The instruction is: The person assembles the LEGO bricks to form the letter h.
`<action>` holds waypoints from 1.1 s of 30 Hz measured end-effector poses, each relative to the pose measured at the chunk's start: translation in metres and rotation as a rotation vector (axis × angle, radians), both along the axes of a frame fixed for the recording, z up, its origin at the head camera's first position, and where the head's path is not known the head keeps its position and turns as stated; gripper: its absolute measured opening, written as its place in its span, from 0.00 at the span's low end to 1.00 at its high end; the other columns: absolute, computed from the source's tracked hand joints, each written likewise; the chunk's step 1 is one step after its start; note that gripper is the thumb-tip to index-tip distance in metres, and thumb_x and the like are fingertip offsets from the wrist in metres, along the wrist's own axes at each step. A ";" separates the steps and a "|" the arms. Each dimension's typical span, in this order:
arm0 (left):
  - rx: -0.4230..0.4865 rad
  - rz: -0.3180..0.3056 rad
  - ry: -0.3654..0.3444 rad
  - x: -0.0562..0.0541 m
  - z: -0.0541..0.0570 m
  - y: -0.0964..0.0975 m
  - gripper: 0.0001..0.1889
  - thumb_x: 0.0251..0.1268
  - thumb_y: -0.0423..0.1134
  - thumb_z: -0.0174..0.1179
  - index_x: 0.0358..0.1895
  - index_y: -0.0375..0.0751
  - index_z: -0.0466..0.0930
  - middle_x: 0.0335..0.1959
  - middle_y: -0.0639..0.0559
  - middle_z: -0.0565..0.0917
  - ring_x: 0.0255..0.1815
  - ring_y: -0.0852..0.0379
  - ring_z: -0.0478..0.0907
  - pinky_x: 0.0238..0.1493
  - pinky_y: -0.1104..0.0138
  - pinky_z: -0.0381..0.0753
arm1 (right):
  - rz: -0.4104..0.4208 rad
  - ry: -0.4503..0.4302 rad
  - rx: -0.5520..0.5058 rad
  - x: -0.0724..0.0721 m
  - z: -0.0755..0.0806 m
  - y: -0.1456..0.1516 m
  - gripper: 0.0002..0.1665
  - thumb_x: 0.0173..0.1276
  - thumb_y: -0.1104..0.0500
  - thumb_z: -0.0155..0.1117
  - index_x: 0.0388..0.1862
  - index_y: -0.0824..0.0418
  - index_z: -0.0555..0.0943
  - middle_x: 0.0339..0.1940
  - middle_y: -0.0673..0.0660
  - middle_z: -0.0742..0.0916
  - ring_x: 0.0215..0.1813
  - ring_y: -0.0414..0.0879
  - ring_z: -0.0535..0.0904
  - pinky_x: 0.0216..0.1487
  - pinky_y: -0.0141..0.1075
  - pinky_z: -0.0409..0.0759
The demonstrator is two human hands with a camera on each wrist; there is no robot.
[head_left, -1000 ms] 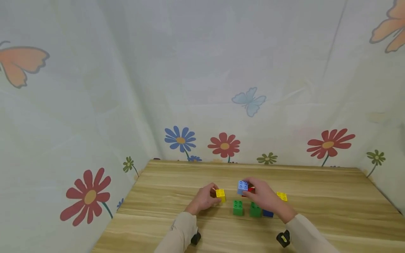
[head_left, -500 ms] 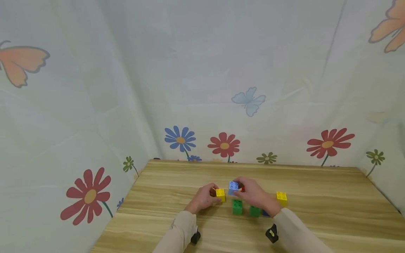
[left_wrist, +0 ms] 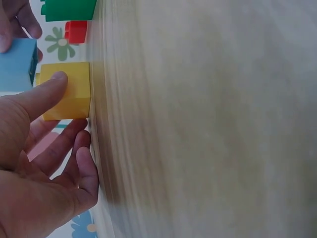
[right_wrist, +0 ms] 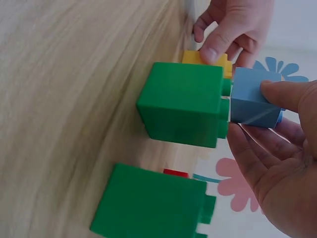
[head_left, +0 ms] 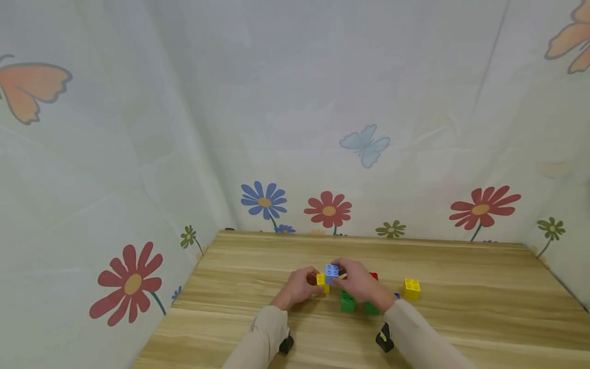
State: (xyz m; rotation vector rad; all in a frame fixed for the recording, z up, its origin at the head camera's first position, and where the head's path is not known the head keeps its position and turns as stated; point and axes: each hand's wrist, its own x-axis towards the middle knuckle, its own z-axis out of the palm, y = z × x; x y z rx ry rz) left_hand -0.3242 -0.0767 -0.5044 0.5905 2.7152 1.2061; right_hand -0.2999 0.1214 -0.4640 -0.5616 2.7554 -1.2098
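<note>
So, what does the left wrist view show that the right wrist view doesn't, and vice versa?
Left wrist only: a printed green flower. Right wrist only: a second green block. Both: the left hand pinching the yellow block, the right hand holding the light blue block, plus one green block and the red block.

The yellow block is stood upright on the surface, studs up, and is pinched in the left grip. The light blue block, topped with four studs, is held upright in the right grip, raised above and slightly right of the yellow block; contact between both cannot be determined.
</note>
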 end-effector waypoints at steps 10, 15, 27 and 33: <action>-0.020 -0.010 0.011 -0.001 0.002 -0.001 0.15 0.55 0.36 0.69 0.46 0.38 0.79 0.40 0.48 0.82 0.43 0.51 0.78 0.46 0.57 0.77 | 0.036 0.013 -0.010 -0.007 -0.005 -0.004 0.21 0.66 0.61 0.63 0.58 0.61 0.74 0.50 0.54 0.80 0.50 0.50 0.77 0.50 0.43 0.78; -0.034 -0.009 -0.003 -0.001 0.003 0.000 0.15 0.57 0.36 0.68 0.47 0.39 0.79 0.40 0.50 0.82 0.43 0.52 0.78 0.46 0.58 0.77 | 0.058 0.030 -0.004 -0.009 -0.005 -0.005 0.20 0.67 0.62 0.62 0.58 0.62 0.74 0.49 0.54 0.81 0.50 0.49 0.77 0.49 0.42 0.78; -0.058 -0.025 0.008 -0.002 0.001 0.001 0.16 0.57 0.36 0.67 0.48 0.39 0.78 0.41 0.47 0.82 0.44 0.51 0.79 0.45 0.57 0.77 | 0.082 0.060 0.025 -0.012 -0.005 -0.005 0.26 0.69 0.62 0.60 0.64 0.68 0.70 0.53 0.57 0.80 0.49 0.50 0.78 0.49 0.41 0.78; -0.063 -0.024 0.004 -0.003 0.001 0.000 0.16 0.58 0.37 0.67 0.48 0.40 0.78 0.41 0.48 0.82 0.44 0.51 0.78 0.46 0.57 0.77 | 0.074 0.049 0.013 -0.011 -0.004 -0.005 0.24 0.68 0.63 0.61 0.62 0.66 0.72 0.52 0.57 0.80 0.49 0.50 0.78 0.49 0.42 0.78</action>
